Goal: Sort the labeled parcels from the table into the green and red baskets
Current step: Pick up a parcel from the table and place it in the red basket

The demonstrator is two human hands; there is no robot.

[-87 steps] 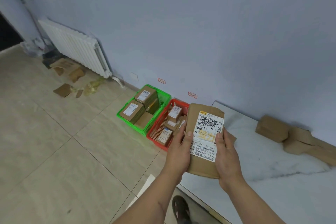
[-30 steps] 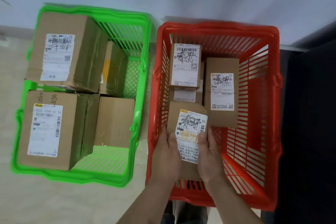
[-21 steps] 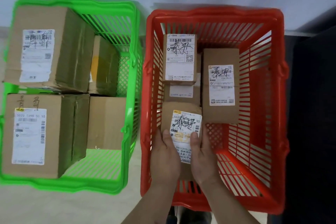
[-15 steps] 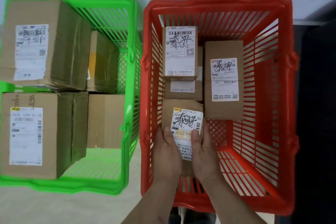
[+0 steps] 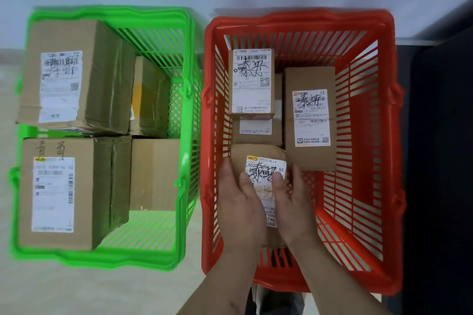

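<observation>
Parcel (image 5: pixel 258 158) sat low in the red basket (image 5: pixel 363 212), both hands (image 5: pixel 240 207) (image 5: pixel 294 202) gripping it, hiding its lower label.

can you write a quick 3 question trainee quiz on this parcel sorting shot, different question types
1. True or false: the held parcel is over the green basket.
2. Multiple choice: how is the parcel held? A) left hand only B) right hand only C) both hands, thumbs on its label D) neither hand
3. Fill in: besides the held one, ___ parcels with labels facing up show in the red basket.

Key
1. False; it is inside the red basket.
2. C
3. Three; one is partly hidden under another.
</observation>
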